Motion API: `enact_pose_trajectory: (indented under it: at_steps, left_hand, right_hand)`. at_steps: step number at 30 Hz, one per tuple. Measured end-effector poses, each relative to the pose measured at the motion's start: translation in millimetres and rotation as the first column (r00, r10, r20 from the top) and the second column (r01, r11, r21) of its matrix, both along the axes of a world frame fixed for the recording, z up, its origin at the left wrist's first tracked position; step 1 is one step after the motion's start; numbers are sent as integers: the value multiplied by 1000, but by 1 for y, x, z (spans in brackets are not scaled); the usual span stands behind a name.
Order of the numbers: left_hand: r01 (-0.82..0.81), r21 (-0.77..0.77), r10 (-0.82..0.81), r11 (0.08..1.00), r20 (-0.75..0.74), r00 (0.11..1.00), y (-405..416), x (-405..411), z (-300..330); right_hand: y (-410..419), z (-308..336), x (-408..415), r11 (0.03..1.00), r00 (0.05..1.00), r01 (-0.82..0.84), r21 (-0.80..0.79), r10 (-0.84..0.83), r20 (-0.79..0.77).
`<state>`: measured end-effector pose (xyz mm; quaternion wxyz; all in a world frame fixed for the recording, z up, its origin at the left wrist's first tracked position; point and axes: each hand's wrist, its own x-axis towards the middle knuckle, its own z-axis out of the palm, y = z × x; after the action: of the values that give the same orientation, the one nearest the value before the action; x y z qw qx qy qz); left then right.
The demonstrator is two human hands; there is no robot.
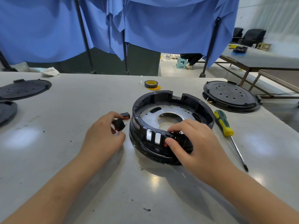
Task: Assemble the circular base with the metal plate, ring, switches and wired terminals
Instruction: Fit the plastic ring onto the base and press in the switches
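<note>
Now left hand (pixel 105 135) pinches a boxy black switch (pixel 119 125); right hand (pixel 192 139) grips the round base (pixel 171 125).

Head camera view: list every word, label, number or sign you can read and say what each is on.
None can be read.
Circular base: a small reddish label on its left outer wall, too blurred to read.
Tape roll: yellow core, no print visible.
Screwdriver: no marking visible on its handle.
Black covers: no legible marks.

Head-worn wide view, forward and down (close) over the table (pixel 64 159)
</note>
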<state>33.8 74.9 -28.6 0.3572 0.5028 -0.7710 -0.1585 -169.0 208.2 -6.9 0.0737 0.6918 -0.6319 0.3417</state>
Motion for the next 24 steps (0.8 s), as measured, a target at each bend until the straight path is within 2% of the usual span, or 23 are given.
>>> enact_pose_trajectory:
  at_steps: [4, 7, 12, 17, 24]
  left_hand:
    - [101, -187, -133, 977, -162, 978, 11, -4, 11]
    - [197, -323, -259, 926, -163, 952, 23, -8, 20]
    - [320, -301, -387, 898, -201, 900, 41, -15, 30]
    - [470, -279, -514, 838, -113, 850, 53, -18, 30]
    - [522, -276, -520, 807, 88, 850, 56, -17, 28]
  right_hand:
    - [1, 1, 1, 1000, 1000, 0, 7, 0, 2]
    - [1, 2, 1, 1000, 1000, 3, 9, -3, -3]
    - [1, 2, 1, 1000, 1000, 8, 22, -8, -5]
    - [1, 2, 1, 1000, 1000, 9, 17, -8, -6]
    - [1, 2, 1, 1000, 1000, 5, 11, -5, -6]
